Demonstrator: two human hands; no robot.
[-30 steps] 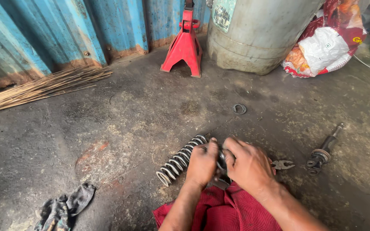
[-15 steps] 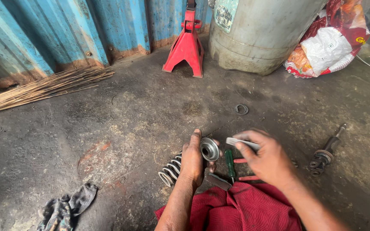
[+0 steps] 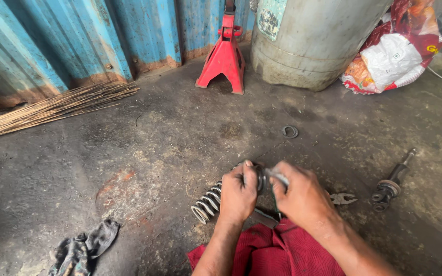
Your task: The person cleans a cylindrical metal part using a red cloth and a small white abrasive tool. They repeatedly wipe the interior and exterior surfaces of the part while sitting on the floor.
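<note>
My left hand (image 3: 238, 194) is closed around the upper end of a grey coil spring (image 3: 206, 203) that lies tilted on the concrete floor. My right hand (image 3: 300, 195) grips a round metal part (image 3: 263, 178) at that same end, with a pale metal piece (image 3: 278, 177) poking out between thumb and fingers. Both hands meet over the spring top and hide most of it. A red cloth (image 3: 277, 250) lies under my forearms.
Pliers (image 3: 344, 198) lie right of my right hand, a shock absorber rod (image 3: 391, 183) further right. A metal ring (image 3: 290, 132) lies ahead. Red jack stand (image 3: 223, 56), grey drum (image 3: 308, 41), plastic sack (image 3: 392, 56), stick broom (image 3: 52, 108), dark rag (image 3: 83, 248).
Half a second ago the hands were apart with the round part showing between them. They have closed together over the spring top again, and the right hand has moved left.
</note>
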